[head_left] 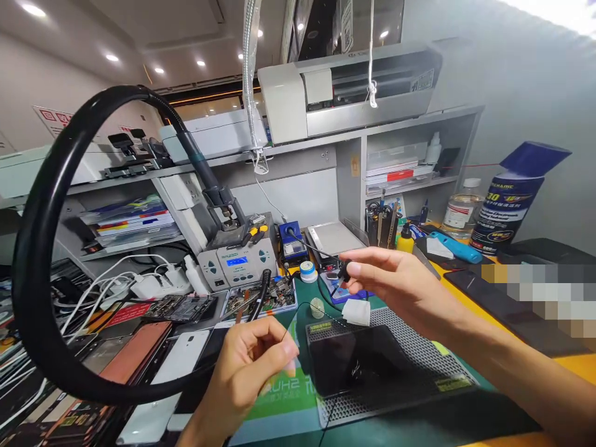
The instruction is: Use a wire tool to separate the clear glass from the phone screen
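My left hand is closed in the lower middle, thumb and forefinger pinched on a thin dark wire. Past the fingertips, the wire runs toward the black glossy slab-like device on the perforated metal plate. My right hand is raised above the plate's far side. Between its thumb and fingers is a small black piece, partly hidden, whose kind I cannot make out. A white folded wipe lies below that hand, beside a small round pale tub.
A thick black hose arches across the left. Behind stand a rework station, a blue soldering unit and a parts tray. Phones and a white phone panel lie left. A spray can stands right.
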Available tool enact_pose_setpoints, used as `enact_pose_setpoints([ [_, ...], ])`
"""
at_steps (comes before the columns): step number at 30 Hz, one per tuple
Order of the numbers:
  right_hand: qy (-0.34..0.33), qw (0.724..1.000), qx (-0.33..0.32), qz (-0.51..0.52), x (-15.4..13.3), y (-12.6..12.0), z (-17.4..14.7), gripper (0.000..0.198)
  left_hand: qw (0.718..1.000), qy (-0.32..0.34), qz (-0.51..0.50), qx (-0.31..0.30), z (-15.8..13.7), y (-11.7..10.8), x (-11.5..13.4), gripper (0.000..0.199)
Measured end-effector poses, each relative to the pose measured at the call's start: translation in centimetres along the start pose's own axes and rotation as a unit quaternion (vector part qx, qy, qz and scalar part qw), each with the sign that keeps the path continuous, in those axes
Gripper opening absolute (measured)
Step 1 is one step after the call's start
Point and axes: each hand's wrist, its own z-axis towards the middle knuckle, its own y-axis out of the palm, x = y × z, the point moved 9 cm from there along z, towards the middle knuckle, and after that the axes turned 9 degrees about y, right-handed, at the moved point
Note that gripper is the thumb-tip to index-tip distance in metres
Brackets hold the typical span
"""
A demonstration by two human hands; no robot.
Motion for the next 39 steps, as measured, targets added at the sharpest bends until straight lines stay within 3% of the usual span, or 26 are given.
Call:
enact_pose_setpoints([
  [8, -0.023, 0.998, 0.005, -0.050, -0.1, 0.4, -1.0, 0.019, 0.999, -0.028, 0.002, 0.024, -0.5, 0.1, -0.2, 0.031],
  [21, -0.043, 0.993, 0.013, -0.108, -1.0, 0.9, -1.9, 0.014, 0.993, 0.014, 0.110, 0.030, -0.8, -0.4, 1.0, 0.031],
  [39, -0.034, 0.994, -0.013, -0.100, -0.8, 1.2, -2.0, 0.014, 0.993, 0.024, 0.107, 0.043, -0.9, -0.3, 1.5, 0.028],
])
